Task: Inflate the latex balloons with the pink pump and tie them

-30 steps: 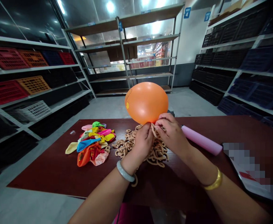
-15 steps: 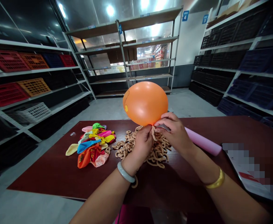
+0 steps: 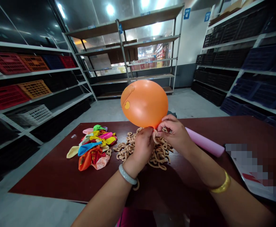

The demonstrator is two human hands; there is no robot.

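An inflated orange balloon (image 3: 144,103) with a yellow heart print rises above both hands. My left hand (image 3: 143,145) is closed, pinching the balloon's neck from the left. My right hand (image 3: 174,134) is closed too, its thumb and fingers at the neck around a beige elastic hair tie. The fingers partly cover the neck, so how the tie sits around it is hard to see. Beneath the hands lies a heap of beige ties (image 3: 126,151), tangled together. Flat balloons (image 3: 96,146) in several colours are piled to the left.
All of this rests on a dark red-brown table (image 3: 57,176). A pink cylinder (image 3: 205,142) lies right of my right hand, with a pixelated flat device (image 3: 253,173) near the right edge. Metal shelving (image 3: 126,47) stands behind; crates (image 3: 34,90) fill shelves at the sides.
The balloon has tipped slightly left and turned, showing more of its heart print. Both hands stay at the neck, the right fingers shifting a little on the tie.
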